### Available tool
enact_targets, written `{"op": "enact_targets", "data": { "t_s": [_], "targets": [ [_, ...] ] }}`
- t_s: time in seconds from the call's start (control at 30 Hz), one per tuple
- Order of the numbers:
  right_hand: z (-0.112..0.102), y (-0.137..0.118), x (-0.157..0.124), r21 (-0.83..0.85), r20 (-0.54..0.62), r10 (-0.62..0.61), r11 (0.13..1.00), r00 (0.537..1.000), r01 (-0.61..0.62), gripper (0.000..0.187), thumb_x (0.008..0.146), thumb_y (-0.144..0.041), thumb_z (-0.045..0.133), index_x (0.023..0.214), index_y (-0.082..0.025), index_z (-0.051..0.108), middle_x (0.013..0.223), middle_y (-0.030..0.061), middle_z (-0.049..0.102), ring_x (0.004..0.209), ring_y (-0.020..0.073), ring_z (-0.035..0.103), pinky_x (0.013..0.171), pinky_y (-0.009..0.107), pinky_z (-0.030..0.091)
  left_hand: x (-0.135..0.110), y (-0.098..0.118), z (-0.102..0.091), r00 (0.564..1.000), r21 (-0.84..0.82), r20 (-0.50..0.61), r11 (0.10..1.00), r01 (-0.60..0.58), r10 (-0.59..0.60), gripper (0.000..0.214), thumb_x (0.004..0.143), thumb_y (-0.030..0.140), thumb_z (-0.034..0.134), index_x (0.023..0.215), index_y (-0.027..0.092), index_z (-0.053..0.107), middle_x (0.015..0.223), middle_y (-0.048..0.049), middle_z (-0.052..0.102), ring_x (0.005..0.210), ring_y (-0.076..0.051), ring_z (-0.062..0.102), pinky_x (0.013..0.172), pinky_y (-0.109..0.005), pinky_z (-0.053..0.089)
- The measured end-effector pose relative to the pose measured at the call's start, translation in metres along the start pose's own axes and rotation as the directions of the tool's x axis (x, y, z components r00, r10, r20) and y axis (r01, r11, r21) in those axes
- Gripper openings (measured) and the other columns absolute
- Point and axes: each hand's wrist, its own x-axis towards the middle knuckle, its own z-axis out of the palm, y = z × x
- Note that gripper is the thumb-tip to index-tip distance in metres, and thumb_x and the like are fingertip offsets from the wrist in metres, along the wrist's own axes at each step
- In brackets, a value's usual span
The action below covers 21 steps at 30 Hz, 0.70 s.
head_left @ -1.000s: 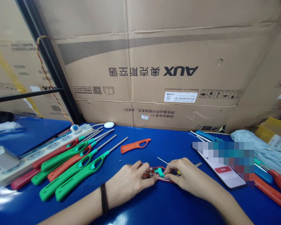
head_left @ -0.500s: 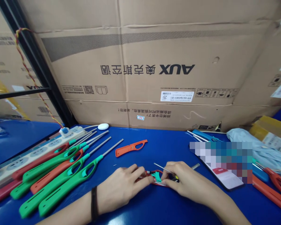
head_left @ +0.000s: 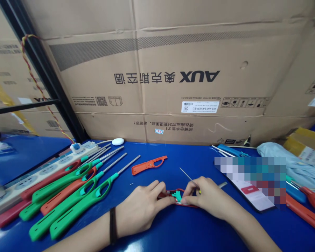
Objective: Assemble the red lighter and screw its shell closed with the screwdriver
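Note:
My left hand (head_left: pixel 144 206), with a dark band at the wrist, has its fingers closed on the left part of an opened red long-reach lighter (head_left: pixel 190 205). A teal trigger (head_left: pixel 177 196) shows inside its casing. My right hand (head_left: pixel 212 199) has a thin-shafted screwdriver (head_left: pixel 187 176) tucked in it, the shaft pointing up and left. Its thumb and index finger are at the teal trigger; whether they grip a small part there is hidden. Beyond the hands lies the loose orange casing half (head_left: pixel 147 167). A tiny metal pin (head_left: pixel 131 183) lies nearer the left hand.
Several green and red lighters (head_left: pixel 81 204) are piled at left beside a white power strip (head_left: pixel 48 169). A phone (head_left: pixel 262 201), partly pixelated, lies to the right, near more lighters (head_left: pixel 304 213) and a light-blue cloth (head_left: pixel 275 154). A large cardboard box (head_left: pixel 162 45) stands behind the blue table.
The screwdriver's shaft has swung to point more upward as my right hand turned. My fingers remain at the opened lighter. The whole view has shifted slightly.

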Motion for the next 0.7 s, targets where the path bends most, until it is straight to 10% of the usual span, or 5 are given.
{"op": "enact_targets", "data": {
  "t_s": [0.27,0.7],
  "targets": [
    [0.000,0.000,0.003,-0.064,-0.045,0.070,0.995,0.997,-0.073,0.014,0.063,-0.032,0.073,0.061,-0.019,0.071,0.060,0.0029,0.070,0.061,0.0181,0.062,0.051,0.023,0.038,0.000,-0.002,0.000,0.997,-0.096,-0.077,0.995,-0.038,0.031,0.042,0.088,0.010,0.044,0.125,0.029,0.046,0.125,-0.0040,0.049,0.099,-0.018,0.053,0.071,-0.025,0.052],
    [-0.002,-0.004,-0.002,-0.179,-0.070,-0.277,0.949,0.958,0.261,0.012,0.078,-0.034,0.065,0.085,-0.026,0.070,0.081,-0.0010,0.067,0.073,0.0153,0.060,0.062,0.023,0.039,-0.004,-0.007,0.013,0.990,-0.139,-0.132,0.988,-0.072,0.053,0.041,0.091,0.012,0.043,0.128,0.029,0.047,0.129,-0.0012,0.056,0.109,-0.017,0.055,0.083,-0.029,0.054]
  ]
}}
